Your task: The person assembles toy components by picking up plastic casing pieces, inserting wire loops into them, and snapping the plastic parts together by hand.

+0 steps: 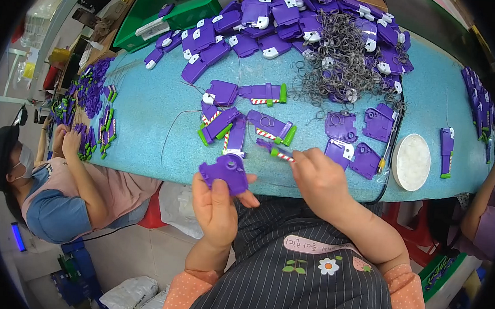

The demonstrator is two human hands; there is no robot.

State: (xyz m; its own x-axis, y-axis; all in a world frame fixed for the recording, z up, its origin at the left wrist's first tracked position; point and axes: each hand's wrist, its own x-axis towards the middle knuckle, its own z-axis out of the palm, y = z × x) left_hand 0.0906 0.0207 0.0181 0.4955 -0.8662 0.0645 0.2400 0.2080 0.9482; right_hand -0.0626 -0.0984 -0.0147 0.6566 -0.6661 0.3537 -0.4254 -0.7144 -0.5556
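My left hand (215, 214) is closed on a purple plastic shell (226, 174) with a round hole near its top, thumb pressed on its face. Just to the right, my right hand (322, 179) grips a purple wing piece (274, 151) with a green part and a red-and-white striped edge; its far end hides in the fingers. Beyond both hands lie several striped wing pieces (269, 123) and a purple shell with a white corner (224, 93). More open purple shells (341, 126) lie to the right, one with a white corner.
A heap of wire springs (344, 58) rests among piled purple shells (259, 13) at the back. A white bowl (412, 163) stands at right, beside a black cord. A green bin (194, 9) is at back left. Co-workers (66, 194) sit on both sides of the blue table (140, 142).
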